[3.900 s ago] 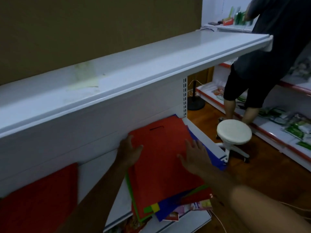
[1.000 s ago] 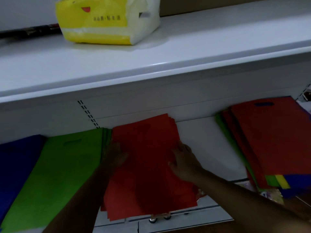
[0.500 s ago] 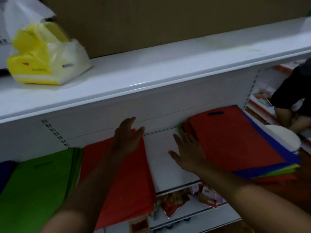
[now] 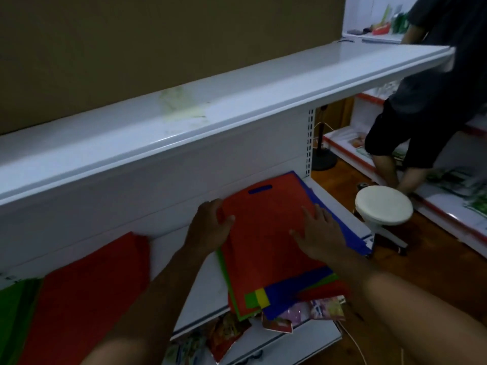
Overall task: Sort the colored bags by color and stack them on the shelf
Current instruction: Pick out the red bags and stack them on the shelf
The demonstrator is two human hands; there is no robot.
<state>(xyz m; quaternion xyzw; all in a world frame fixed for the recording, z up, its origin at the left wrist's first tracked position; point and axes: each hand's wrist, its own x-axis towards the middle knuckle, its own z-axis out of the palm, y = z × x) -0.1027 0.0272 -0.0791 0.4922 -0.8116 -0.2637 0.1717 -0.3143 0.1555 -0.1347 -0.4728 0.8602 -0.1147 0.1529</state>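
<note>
A mixed pile of flat bags lies on the white shelf [image 4: 195,293] at the right, with a red bag [image 4: 266,233] on top and blue [image 4: 350,233], green and yellow edges showing below. My left hand [image 4: 208,227] grips the red bag's left edge, thumb on top. My right hand [image 4: 319,233] rests flat on the red bag with fingers spread. A sorted red stack [image 4: 87,293] lies to the left, and a green stack [image 4: 13,312] sits at the far left edge.
A white upper shelf [image 4: 210,122] overhangs the bags. Snack packets [image 4: 226,333] lie on the lower shelf. A white round stool [image 4: 383,206] stands on the wooden floor at right, beside a person [image 4: 432,101] in dark clothes at another shelf.
The view swung right from the sorted stacks to the mixed pile. Both hands moved from the bare shelf onto the top red bag, and my left hand took hold of its edge.
</note>
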